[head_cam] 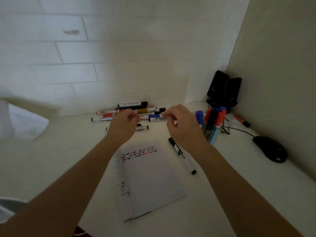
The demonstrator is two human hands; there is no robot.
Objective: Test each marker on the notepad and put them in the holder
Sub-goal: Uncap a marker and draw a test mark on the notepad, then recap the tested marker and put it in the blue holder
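A white notepad (153,178) lies in front of me, with rows of coloured tick marks near its top. Above its far edge, my left hand (124,125) and my right hand (181,124) hover with fingers curled. Each pinches one end of a blue-and-white marker (156,118). Behind them, several loose markers (131,105) lie in a pile against the wall. A black-capped marker (143,127) lies partly hidden by my left hand. To the right of the notepad lies a black marker (181,155). The clear blue holder (212,134) at the right holds several red, blue and black markers.
A black mouse (270,148) with its cable sits at the right, and two black speakers (224,89) stand in the corner. By the right wall lies an orange highlighter (242,120). A white cloth (18,120) lies at the left edge.
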